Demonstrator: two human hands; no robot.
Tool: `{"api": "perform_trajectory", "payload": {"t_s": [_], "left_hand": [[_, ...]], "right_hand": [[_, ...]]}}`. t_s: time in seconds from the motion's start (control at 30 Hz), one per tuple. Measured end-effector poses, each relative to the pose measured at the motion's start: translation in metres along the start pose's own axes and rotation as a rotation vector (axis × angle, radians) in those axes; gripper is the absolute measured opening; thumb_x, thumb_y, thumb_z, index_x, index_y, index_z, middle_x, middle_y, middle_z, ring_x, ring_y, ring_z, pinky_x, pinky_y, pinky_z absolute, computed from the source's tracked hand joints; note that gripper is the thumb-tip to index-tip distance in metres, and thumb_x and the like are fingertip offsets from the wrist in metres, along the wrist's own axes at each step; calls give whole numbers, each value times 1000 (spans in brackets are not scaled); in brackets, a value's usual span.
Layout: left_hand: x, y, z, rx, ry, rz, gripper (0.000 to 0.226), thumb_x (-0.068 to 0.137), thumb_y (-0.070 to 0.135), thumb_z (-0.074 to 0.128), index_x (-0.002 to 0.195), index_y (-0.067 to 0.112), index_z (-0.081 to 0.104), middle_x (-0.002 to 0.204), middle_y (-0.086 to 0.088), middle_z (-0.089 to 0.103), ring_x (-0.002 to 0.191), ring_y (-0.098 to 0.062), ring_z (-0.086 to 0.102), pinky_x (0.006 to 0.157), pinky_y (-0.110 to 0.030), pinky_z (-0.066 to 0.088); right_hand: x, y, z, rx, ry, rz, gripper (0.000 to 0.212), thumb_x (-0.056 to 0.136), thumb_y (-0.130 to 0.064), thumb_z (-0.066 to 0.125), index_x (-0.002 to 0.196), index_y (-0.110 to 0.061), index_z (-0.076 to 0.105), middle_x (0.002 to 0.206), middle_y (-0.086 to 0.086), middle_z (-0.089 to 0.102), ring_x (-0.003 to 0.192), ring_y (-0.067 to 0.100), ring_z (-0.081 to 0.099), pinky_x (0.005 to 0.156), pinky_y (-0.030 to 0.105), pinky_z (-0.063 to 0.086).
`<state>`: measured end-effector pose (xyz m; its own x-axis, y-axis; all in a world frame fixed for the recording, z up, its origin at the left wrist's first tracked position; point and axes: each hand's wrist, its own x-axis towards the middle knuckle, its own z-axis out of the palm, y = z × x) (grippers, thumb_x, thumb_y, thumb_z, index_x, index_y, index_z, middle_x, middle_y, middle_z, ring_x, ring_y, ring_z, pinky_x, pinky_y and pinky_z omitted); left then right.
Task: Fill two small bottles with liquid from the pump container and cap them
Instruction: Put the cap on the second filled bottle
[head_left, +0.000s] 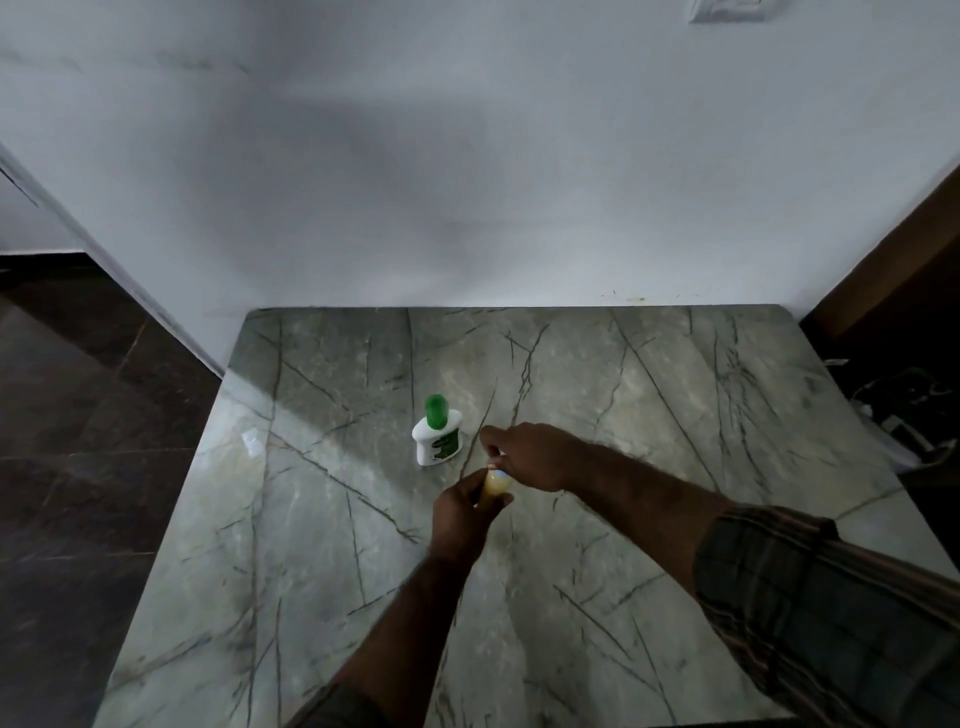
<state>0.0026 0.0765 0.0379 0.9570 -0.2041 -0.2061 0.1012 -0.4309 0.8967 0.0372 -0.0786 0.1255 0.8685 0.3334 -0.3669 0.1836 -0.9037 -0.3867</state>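
Head view: left hand (460, 514) wrapped around small bottle (493, 486) of yellowish liquid, just above marble table (322, 519) centre. Right hand (530, 457) at its 1 o'clock, fingertips pinched on the bottle's top; cap itself too blurred to tell. White bottle with green cap (437, 435) stands upright at 11 o'clock, near, apart.

left hand (462, 512) fingers curled closed, right hand (530, 457) pinched just above it, forearms converging

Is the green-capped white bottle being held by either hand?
No, the green-capped white bottle stands alone on the marble table, while the left hand grips a small yellowish bottle.
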Motion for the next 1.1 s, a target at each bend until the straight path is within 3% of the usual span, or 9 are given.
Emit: {"api": "perform_trajectory", "payload": {"t_s": [0.1, 0.33, 0.43, 0.53, 0.63, 0.77, 0.87, 0.97, 1.1], "left_hand": [[2, -2, 2, -31, -11, 15, 32, 81, 16, 81, 104, 36, 72, 91, 16, 73, 85, -5, 68, 74, -8, 48], [0, -6, 16, -9, -46, 56, 35, 82, 11, 80, 116, 17, 73, 104, 5, 76, 93, -12, 71, 85, -27, 55], [-5, -10, 20, 16, -54, 34, 28, 81, 16, 81, 107, 24, 76, 92, 12, 76, 81, 5, 68, 74, -12, 50], [-3, -6, 22, 20, -23, 6, 20, 83, 19, 80, 101, 26, 77, 79, 18, 72, 73, 13, 64, 65, -6, 45], [1, 5, 30, 37, -28, 37, 32, 82, 14, 77, 107, 34, 74, 77, 21, 70, 75, 15, 63, 64, -3, 42], [4, 9, 42, 57, -86, 65, 41, 81, 16, 77, 120, 28, 71, 96, 9, 76, 86, -3, 67, 76, -16, 49], [7, 0, 45, 47, -91, 7, 51, 80, 18, 82, 128, 17, 67, 114, 0, 74, 102, -14, 69, 89, -27, 55], [10, -10, 38, -2, -60, -130, 68, 77, 15, 85, 138, 10, 57, 132, 1, 64, 115, -9, 62, 94, -18, 49], [16, -20, 23, -31, 30, -230, 59, 81, 16, 82, 135, 12, 60, 129, -5, 69, 112, -14, 65, 95, -24, 51]], "right_hand": [[-4, 1, 3, 77, -31, -11, 20, 99, -31, 52, 106, -14, 45, 87, 6, 60, 79, 23, 59, 68, 34, 44], [-8, 6, 25, 158, 54, 186, 17, 97, -22, 49, 108, -9, 45, 101, 21, 64, 86, 36, 64, 67, 38, 46], [-11, 11, 41, 296, 104, 293, 22, 98, -31, 50, 109, -11, 48, 105, 18, 67, 92, 33, 66, 70, 34, 46], [-22, 19, 52, 401, 211, 389, 45, 86, -52, 65, 113, -17, 54, 106, 4, 69, 96, 23, 67, 74, 29, 46], [-30, 21, 67, 476, 299, 470, 53, 79, -49, 74, 119, -17, 60, 111, 3, 71, 104, 23, 68, 86, 34, 53], [-29, 26, 79, 541, 433, 557, 37, 83, -44, 70, 104, -14, 67, 100, 6, 74, 97, 26, 70, 74, 27, 49], [-30, 38, 80, 556, 432, 574, 40, 77, -44, 75, 107, -18, 67, 100, 0, 74, 95, 20, 69, 73, 22, 45], [-32, 56, 79, 519, 467, 600, 40, 74, -43, 81, 104, -19, 67, 98, -4, 72, 94, 17, 69, 71, 19, 40], [-28, 77, 74, 412, 479, 636, 30, 78, -39, 76, 100, -21, 65, 98, 0, 71, 95, 22, 67, 77, 27, 48]]}}
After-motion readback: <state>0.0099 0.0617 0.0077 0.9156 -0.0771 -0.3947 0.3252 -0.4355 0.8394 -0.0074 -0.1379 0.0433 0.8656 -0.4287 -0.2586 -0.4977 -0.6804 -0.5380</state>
